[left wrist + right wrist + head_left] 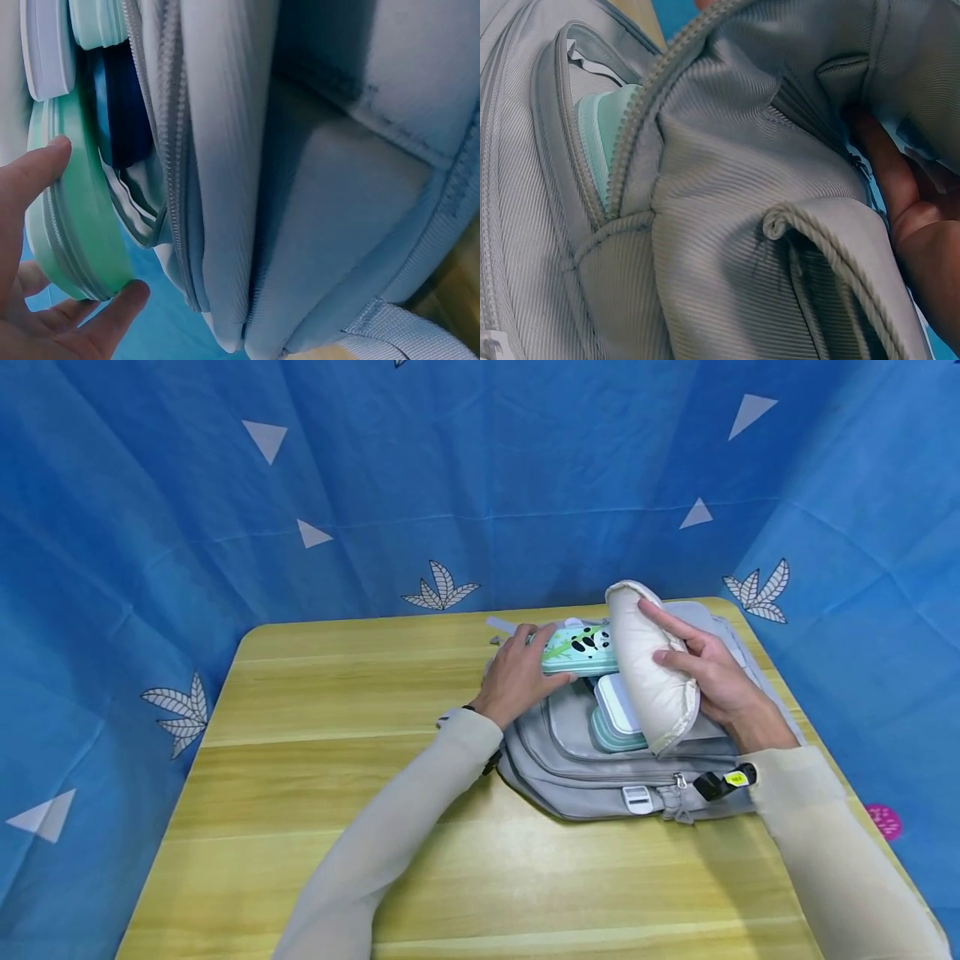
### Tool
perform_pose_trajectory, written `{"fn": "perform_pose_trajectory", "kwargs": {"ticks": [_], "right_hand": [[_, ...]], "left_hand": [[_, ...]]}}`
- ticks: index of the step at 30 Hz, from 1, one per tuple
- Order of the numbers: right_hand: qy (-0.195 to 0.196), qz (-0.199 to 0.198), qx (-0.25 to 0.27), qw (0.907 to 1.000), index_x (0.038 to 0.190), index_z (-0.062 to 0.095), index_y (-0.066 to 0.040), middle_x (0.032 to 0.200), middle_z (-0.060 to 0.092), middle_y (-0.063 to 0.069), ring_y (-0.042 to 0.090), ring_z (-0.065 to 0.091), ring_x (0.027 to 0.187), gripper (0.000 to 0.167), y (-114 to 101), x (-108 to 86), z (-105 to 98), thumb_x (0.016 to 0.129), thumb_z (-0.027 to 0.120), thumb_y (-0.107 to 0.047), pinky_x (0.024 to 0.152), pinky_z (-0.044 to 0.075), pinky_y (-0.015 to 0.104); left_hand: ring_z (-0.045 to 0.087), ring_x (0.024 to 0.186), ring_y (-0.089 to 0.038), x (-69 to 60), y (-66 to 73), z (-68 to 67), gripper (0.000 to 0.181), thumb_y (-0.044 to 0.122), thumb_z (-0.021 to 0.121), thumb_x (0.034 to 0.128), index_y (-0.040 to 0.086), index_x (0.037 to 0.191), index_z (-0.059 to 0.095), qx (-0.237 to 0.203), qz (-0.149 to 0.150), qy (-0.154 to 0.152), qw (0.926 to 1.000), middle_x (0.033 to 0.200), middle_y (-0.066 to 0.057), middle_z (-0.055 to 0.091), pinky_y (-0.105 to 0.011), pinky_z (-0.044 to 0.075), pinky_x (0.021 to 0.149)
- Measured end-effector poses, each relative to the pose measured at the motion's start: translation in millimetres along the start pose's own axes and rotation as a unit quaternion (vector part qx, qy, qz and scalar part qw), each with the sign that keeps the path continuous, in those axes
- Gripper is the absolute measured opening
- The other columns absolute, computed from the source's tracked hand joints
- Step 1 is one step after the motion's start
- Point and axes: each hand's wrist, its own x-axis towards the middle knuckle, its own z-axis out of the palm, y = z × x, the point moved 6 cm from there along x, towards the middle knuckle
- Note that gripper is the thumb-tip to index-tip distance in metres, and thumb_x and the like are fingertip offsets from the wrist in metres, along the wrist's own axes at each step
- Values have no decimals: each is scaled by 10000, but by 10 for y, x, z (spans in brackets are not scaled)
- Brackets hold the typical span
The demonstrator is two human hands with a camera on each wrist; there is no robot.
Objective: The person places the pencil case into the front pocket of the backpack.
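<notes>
A grey backpack [570, 772] lies on the table with one pocket unzipped. My left hand [519, 675] grips a mint-green zipped pencil case [576, 652] with a panda print, thumb on the near side and fingers over its far side. A cream padded piece [647, 668] stands raised over the pocket; my right hand [708, 672] holds it by its right side. Whether it is part of the bag, I cannot tell. Below the pencil case sit a white-topped case [617, 703] and another mint case [617, 742]. Something dark blue [124, 105] shows inside the pocket.
The wooden table [315, 777] extends left and in front of the bag. Blue patterned cloth [375, 460] hangs around its back and sides. A strap buckle [637, 799] and zip pull [679, 781] lie along the bag's near edge.
</notes>
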Motion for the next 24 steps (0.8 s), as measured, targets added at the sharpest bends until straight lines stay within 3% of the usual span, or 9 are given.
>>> {"fn": "perform_pose_trajectory", "kwargs": {"ticks": [5,16,24], "right_hand": [[25,-94,11,10000,1710,376,-204,1855,9,62,262,242,1567,675,-2,4,3,1101,505,55,954,604,199],[45,-196,116,9997,1707,385,-196,1849,22,86,172,361,1466,671,-2,-8,-19,1098,496,63,933,621,214],[108,-146,99,9998,1705,391,-203,1848,27,78,193,332,1480,674,8,-23,-26,1095,503,61,945,612,211]], "left_hand": [[608,1390,-290,-21,-39,-8,891,527,835,952,207,1682,437,-273,33,-109,9996,1604,-125,514,-461,564,1118],[530,1494,-255,-76,-202,-15,907,439,832,980,203,1718,362,-1284,-109,-417,9908,1687,-65,462,-459,462,1243],[432,1600,-235,-127,-309,3,868,466,800,997,241,1717,370,-1495,-73,-388,9880,1740,-24,433,-431,386,1311]]}}
